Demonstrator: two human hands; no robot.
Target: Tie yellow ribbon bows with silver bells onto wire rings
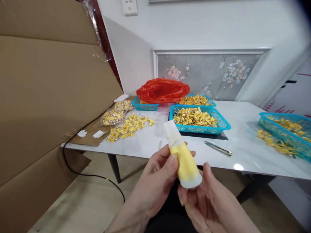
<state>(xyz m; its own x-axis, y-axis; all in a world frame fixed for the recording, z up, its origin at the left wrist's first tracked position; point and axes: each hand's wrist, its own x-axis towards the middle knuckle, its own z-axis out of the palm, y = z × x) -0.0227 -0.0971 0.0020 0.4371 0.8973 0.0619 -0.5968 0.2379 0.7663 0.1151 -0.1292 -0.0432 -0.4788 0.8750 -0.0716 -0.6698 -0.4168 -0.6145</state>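
Note:
My left hand (160, 181) is closed around a tapered white and yellow tube (186, 161), thumb on its near side and fingertips showing behind it. The tube tilts, with its narrow white end up toward the table and its wide white base toward me. Its middle is yellow; I cannot tell exactly what kind of tube it is. My right hand (209, 200) is just below the base, fingers curled loosely and thumb standing apart. Whether its fingers touch the base is not clear. Beyond the tube, a pair of thread snips (218, 148) lies on the white table (150, 142).
Blue baskets (224, 124) hold yellow ribbon-like pieces, with another basket (264, 120) at right. A red plastic bag (162, 92) covers one behind. Loose yellow pieces (130, 127) lie left. Large cardboard (48, 97) walls the left side; a black cable (85, 174) hangs to the floor.

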